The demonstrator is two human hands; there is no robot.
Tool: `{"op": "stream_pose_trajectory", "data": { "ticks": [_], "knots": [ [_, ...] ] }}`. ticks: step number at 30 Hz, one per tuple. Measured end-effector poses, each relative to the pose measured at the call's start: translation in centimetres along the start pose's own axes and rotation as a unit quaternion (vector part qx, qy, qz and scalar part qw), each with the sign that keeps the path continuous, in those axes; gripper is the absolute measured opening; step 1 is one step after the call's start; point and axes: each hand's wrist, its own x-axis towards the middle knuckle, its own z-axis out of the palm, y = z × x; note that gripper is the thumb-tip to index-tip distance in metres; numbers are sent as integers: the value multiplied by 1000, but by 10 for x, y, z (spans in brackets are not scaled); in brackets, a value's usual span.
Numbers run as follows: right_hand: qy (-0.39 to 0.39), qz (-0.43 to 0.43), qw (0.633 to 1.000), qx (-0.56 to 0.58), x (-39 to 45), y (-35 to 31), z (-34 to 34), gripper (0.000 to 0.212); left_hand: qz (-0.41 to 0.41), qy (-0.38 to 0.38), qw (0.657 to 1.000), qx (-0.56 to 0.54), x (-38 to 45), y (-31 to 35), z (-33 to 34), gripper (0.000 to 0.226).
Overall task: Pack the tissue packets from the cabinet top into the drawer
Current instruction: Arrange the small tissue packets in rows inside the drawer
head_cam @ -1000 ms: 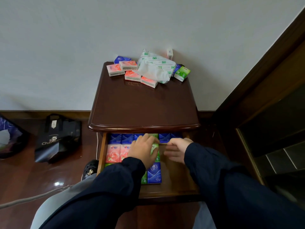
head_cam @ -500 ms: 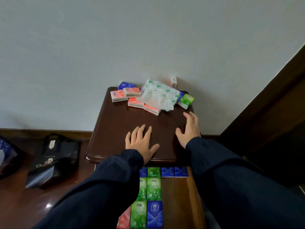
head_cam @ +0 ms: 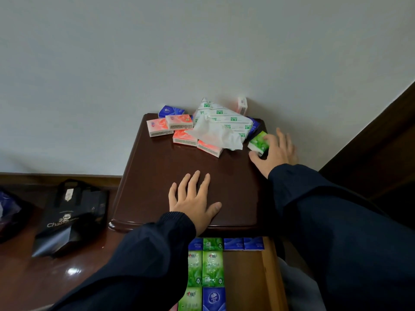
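Cabinet top (head_cam: 157, 176) takes most of the view, dark wood, against the wall; the drawer (head_cam: 268, 265) below it is pulled open toward me and already holds rows of green and blue packets (head_cam: 212, 268) along its left and back, bare wood on the right. My left hand (head_cam: 194, 202) lies flat on the cabinet top near the front edge, fingers spread straight, holding nothing. My right hand (head_cam: 275, 151) is at the right rear corner, fingers relaxed and draped over the green packet (head_cam: 258, 142), thumb out along the wood just in front of it; touching, not yet closed round it. Behind, a big white soft pack (head_cam: 224, 124) with a tissue pulled out sits among pink packets (head_cam: 179, 122) and a blue packet (head_cam: 170, 111) at the wall. Step, as I judge it: fetching the next packet. Next move calls for curling my fingers round the green one, lifting it clear of the pile and carrying it down into the drawer's bare right side.
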Motion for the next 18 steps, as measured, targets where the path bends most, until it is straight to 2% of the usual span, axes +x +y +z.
{"op": "stream_pose_trajectory", "data": {
  "ticks": [5,7,9,11,12,15,18],
  "knots": [
    [19,-24,998,50,-71,-14,-9,59,1,-13,1000,-25,-4,3,-11,79],
    [17,-49,996,78,-100,-24,-7,59,-3,-16,997,-69,-6,2,-19,80],
    [7,-81,990,115,-118,-37,-6,60,-19,1,980,-198,-5,-5,-31,78],
    [-24,-127,982,138,-125,-51,-5,66,-42,35,941,-335,-6,-16,-46,71],
    [-39,-154,978,137,-125,-59,-5,69,-54,61,927,-367,-8,-23,-54,67],
    [-66,-228,965,113,-120,-85,-1,72,-86,123,921,-361,0,-44,-77,55],
    [-66,-250,962,85,-118,-102,8,73,-98,155,934,-307,26,-59,-95,50]
  ]
}}
